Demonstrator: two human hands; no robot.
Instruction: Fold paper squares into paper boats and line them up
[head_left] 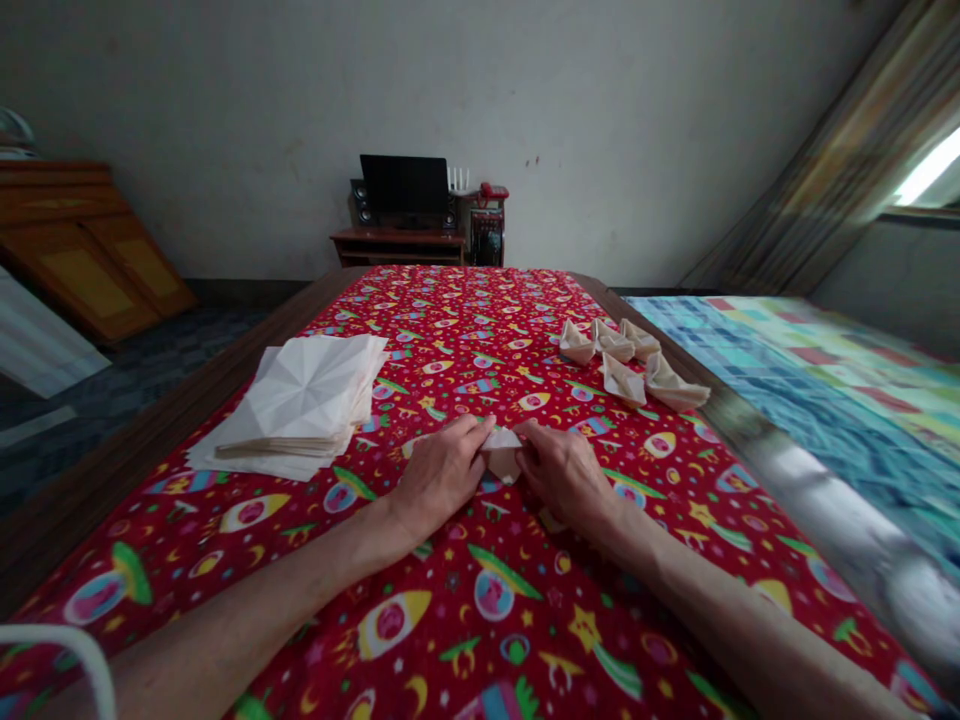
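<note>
A small folded piece of white paper (504,462) lies between my two hands at the middle of the table. My left hand (450,468) grips its left side with the thumb and fingers closed. On the other side, my right hand (564,470) pinches the right edge with bent fingers. Parts of the paper are hidden behind the fingers. To the left is a stack of creased white paper sheets (307,385). Several folded paper boats (621,385) stand in a group at the right.
A red cloth (480,330) with rocket prints covers the long table. Beside it on the right is a bed (765,400) with a patchwork cover. A white curved cable or tube (82,645) shows at the lower left. A monitor (405,185) stands on a desk against the far wall.
</note>
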